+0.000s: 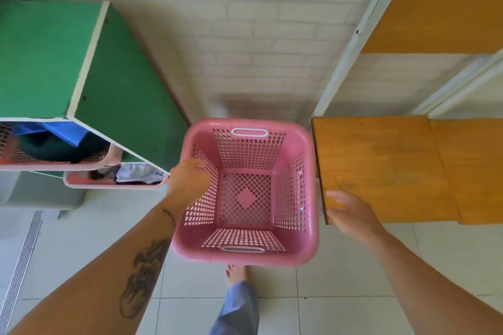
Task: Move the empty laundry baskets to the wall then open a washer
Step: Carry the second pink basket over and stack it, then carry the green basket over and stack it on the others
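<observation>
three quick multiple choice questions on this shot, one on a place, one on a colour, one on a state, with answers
1. The pink basket is: A between the green cabinet and the wooden shelf; B on top of the green cabinet; C on the wooden shelf.
2. Its handle slots are edged in: A black; B blue; C white.
3. The left hand: A hangs free; B grips the basket's rim; C holds clothes.
Answers: A, cabinet to its left, shelf to its right; C, both slot edges show white; B, its fingers curl over the left rim.
</observation>
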The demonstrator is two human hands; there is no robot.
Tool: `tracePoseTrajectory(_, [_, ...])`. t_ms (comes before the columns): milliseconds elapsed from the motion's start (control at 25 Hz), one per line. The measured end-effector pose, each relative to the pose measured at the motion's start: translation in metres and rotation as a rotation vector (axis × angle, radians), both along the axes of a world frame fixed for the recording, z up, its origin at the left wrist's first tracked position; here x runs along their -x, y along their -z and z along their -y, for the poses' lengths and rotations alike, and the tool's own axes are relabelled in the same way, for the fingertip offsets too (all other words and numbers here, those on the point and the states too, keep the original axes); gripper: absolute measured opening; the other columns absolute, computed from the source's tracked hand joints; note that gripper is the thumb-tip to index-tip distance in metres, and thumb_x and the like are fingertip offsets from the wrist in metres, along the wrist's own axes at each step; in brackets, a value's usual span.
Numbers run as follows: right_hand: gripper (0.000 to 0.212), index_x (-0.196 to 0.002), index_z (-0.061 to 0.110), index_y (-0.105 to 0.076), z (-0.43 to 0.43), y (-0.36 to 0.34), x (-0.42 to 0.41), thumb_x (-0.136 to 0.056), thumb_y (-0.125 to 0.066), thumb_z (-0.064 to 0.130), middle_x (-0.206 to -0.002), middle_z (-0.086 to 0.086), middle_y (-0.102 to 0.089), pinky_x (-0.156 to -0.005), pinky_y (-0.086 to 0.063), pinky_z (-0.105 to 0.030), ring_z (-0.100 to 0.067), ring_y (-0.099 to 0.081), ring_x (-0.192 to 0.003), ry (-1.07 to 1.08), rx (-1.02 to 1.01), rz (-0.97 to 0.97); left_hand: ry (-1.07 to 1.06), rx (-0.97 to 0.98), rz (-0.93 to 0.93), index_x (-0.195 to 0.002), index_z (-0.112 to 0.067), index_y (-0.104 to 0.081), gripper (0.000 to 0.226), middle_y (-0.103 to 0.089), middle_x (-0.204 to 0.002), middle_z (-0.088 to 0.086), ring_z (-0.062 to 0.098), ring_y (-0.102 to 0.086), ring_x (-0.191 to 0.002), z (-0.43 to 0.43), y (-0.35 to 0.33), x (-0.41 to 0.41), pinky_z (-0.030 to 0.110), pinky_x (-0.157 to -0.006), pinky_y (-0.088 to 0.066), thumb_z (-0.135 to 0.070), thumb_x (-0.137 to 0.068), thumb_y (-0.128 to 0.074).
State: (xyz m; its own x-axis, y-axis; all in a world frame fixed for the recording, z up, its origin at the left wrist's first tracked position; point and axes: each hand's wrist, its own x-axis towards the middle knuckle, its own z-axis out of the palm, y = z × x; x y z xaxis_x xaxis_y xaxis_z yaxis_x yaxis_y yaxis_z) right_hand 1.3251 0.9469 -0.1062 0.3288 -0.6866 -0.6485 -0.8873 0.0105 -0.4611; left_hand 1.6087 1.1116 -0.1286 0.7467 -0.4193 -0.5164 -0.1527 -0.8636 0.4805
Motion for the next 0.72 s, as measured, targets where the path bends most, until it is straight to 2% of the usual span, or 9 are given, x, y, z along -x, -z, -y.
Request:
tracePoseTrajectory(80, [0.047,-0.131,0.02,-0.057,-0.001,-0.029,0.029,-0.085,-0.057,0.011,-0.137,-0.005,-0.056,-0.094,-0.046,-0.031,-0.018,-0.057,-0.112,0.001,0.05,0.045,0.034,0.046,0.02,-0.116,-0.026,-0.069,0.047,-0.068,-0.116,0.004,0.023,-0.061,-0.081,0.012,-0.035,0.029,0.024,-0.07,-0.05,-0.012,-0.078,-0.046])
tracePoseTrajectory(200, [0.045,-0.131,0.024,-0.057,-0.004,-0.081,0.089,-0.087,-0.055,0.014,-0.136,-0.002,-0.055,-0.091,-0.047,-0.031,-0.015,-0.055,-0.109,0.042,0.15,0.122,0.115,0.1,0.056,-0.117,-0.025,-0.069,0.048,-0.07,-0.116,0.005,0.028,-0.067,-0.092,0.029,-0.095,0.09,0.036,-0.087,-0.056,-0.014,-0.076,-0.047])
tracePoseTrajectory(280, [0.045,-0.132,0.026,-0.055,-0.005,-0.115,0.135,-0.088,-0.054,0.016,-0.137,0.001,-0.053,-0.089,-0.046,-0.03,-0.015,-0.054,-0.113,0.051,0.217,0.189,0.175,0.157,0.076,-0.118,-0.026,-0.068,0.048,-0.071,-0.113,0.005,0.024,-0.068,-0.078,0.041,-0.135,0.139,0.033,-0.072,-0.058,-0.01,-0.078,-0.048])
tracePoseTrajectory(360, [0.046,-0.132,0.026,-0.055,-0.009,-0.149,0.191,-0.088,-0.053,0.015,-0.138,0.001,-0.052,-0.09,-0.046,-0.03,-0.017,-0.054,-0.116,0.075,0.288,0.245,0.261,0.241,0.111,-0.117,-0.022,-0.069,0.045,-0.07,-0.113,0.002,0.017,-0.063,-0.065,0.053,-0.175,0.198,0.025,-0.059,-0.052,-0.006,-0.081,-0.047])
tracePoseTrajectory(520, [0.047,-0.132,0.027,-0.055,-0.013,-0.199,0.317,-0.087,-0.054,0.015,-0.137,0.0,-0.054,-0.085,-0.042,-0.027,-0.012,-0.052,-0.109,0.177,0.395,0.32,0.356,0.398,0.092,-0.118,-0.018,-0.068,0.043,-0.07,-0.105,0.001,0.013,-0.063,-0.063,0.076,-0.237,0.316,0.021,-0.051,-0.047,-0.008,-0.082,-0.045])
tracePoseTrajectory(720, [0.046,-0.131,0.027,-0.056,-0.012,-0.248,0.472,-0.086,-0.054,0.016,-0.138,-0.001,-0.053,-0.09,-0.04,-0.027,-0.016,-0.053,-0.12,0.351,0.5,0.311,0.544,0.504,0.05,-0.117,-0.02,-0.066,0.039,-0.068,-0.094,0.004,0.015,-0.053,-0.048,0.12,-0.288,0.456,0.02,-0.036,-0.038,-0.011,-0.086,-0.044])
